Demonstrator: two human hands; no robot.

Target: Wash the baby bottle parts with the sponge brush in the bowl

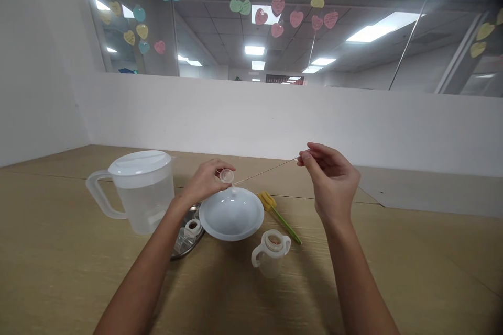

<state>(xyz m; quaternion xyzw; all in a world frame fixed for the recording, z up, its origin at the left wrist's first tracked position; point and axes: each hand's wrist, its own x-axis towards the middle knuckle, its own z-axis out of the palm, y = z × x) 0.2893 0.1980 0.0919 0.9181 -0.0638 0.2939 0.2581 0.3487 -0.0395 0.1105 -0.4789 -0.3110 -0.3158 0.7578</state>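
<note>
My left hand (204,180) pinches a small clear round part (227,175) above a white bowl (231,214). My right hand (330,178) is raised to the right, fingers pinched on the end of a thin wire-like rod (267,170) that runs down-left into the small part. Below the bowl stands a small handled bottle (271,254).
A lidded clear plastic pitcher (141,188) stands at the left of the wooden table (58,251). A metal tray (186,238) with clear small parts lies under my left forearm. A yellow sponge brush with a green handle (279,214) lies right of the bowl. A white wall runs behind.
</note>
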